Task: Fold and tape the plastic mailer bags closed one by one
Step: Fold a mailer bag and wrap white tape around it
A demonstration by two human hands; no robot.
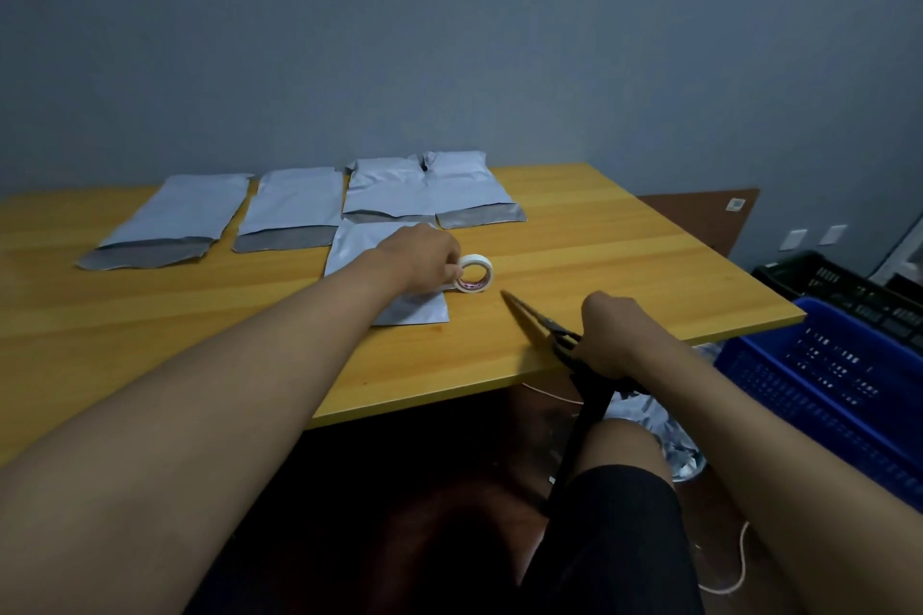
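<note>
Left hand point(424, 257) reaches out over the table point(624, 245), fingers curled onto the left side of the tape roll point(474, 274). Roll stands on edge, hole facing roughly toward the camera, touching the right edge of the near mailer bag point(394, 285). Whether a strip is already pulled off the roll: cannot tell, the fingers cover that spot.

Back row, left to right: first open mailer point(172, 222), second open mailer point(292, 210), third open mailer point(384, 192), fourth open mailer point(474, 187). All four lie flat with the grey inner flap toward the person, long axis running away from the person. Third and fourth overlap slightly at the top. None appears folded or taped.

Near mailer bag lies directly under the left forearm and hand, in front of the third mailer, long axis also front to back.

Right of the roll: scissors point(537, 320), blades together as far as visible, tips pointing up-left toward the roll but apart from it. Right hand point(614, 335) grips the handles at the near table edge.

Key relation: roll sits between the two hands, nearer the left; scissor tips lie just right and in front of it. Judgement: next move is pulling tape rightward from the roll so the blades can cut across it, left hand anchoring the roll.

Far right, off the table: blue crate point(824, 380), black crate point(849, 295) behind it.
</note>
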